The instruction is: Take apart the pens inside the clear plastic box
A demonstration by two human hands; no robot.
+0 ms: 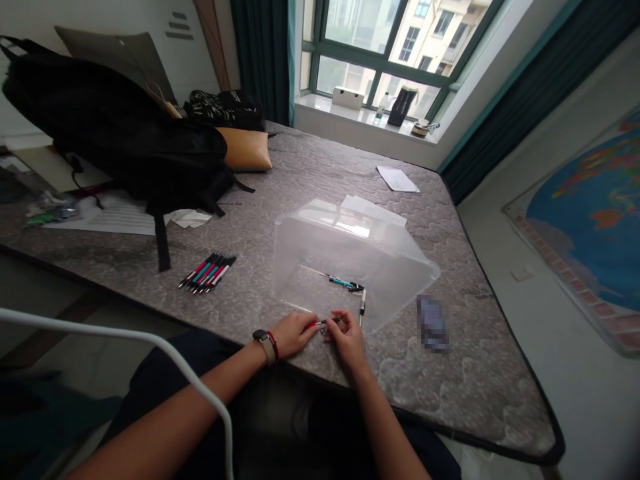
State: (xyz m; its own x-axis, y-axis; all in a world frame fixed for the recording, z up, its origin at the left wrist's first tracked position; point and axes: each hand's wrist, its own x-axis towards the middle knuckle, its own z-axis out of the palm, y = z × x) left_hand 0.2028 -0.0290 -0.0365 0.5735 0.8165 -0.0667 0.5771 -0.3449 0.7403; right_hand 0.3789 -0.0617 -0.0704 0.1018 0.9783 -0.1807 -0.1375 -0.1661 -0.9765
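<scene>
My left hand (294,335) is closed on the red barrel of a pen (313,324) near the mattress's front edge. From the other side, my right hand (347,341) pinches the dark end of the same pen; whether the parts are joined is too small to tell. Just beyond my hands a clear plastic bin (300,240) lies on its side, its opening towards me. Inside it are a teal pen part (341,282) and a white-and-black pen part (363,301), with other small pieces. To the left, several assembled pens (207,272) in red, teal, black and white lie side by side.
The quilted mattress (250,233) bears a black backpack (125,127), a tan pouch (247,148) and papers (397,179). A pixelated object (433,325) lies right of the bin. A white cable (170,353) crosses the view in front of my left arm.
</scene>
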